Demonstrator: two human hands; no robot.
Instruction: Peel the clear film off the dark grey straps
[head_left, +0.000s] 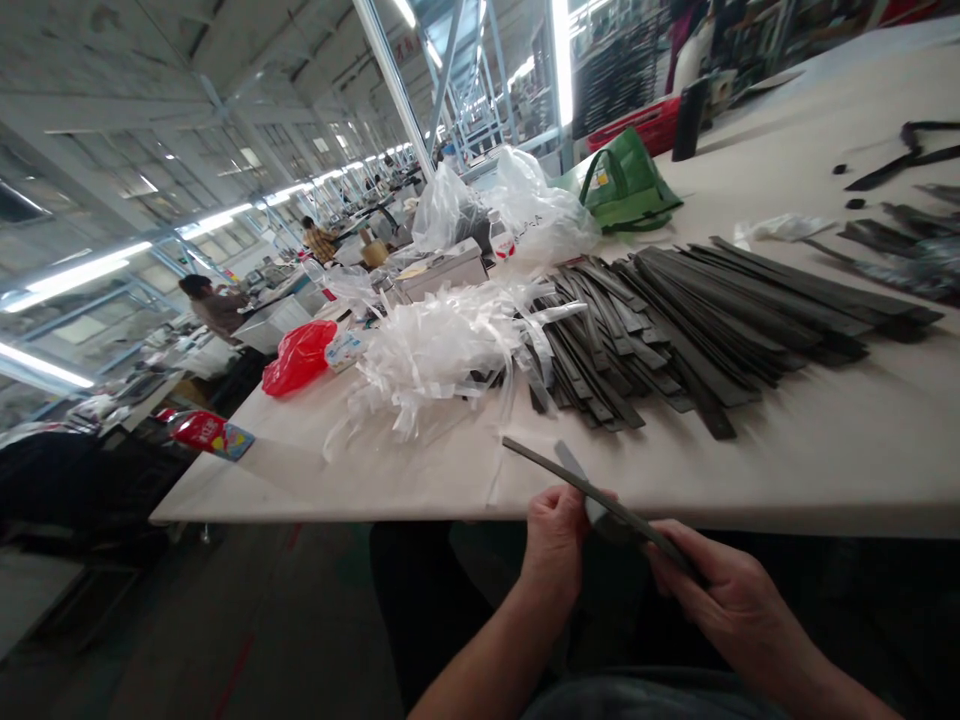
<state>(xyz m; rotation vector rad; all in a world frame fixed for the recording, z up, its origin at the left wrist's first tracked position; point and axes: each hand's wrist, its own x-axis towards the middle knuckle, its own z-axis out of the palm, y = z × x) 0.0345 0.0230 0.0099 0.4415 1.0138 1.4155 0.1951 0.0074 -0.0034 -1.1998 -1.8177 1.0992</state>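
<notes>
A long dark grey strip (544, 461) slants across in front of me at the table's front edge. My left hand (556, 530) grips it near its middle, fingers closed. Further down its length, my right hand (720, 585) is closed on the lower end. Beneath the strip a second grey part (604, 520) shows, perhaps a folded length of the same strip; I cannot tell. Just beyond my hands lies a spread pile of dark grey strips (690, 320). To its left is a heap of thin white film strips (442, 345).
On the pale table (420, 480) stand a green bag (626, 185), clear plastic bags (525, 205), a red plastic bag (300, 357) and a red packet (206, 433) near the left edge. A black strap (907, 155) lies at right. Other people (214, 305) sit at far tables.
</notes>
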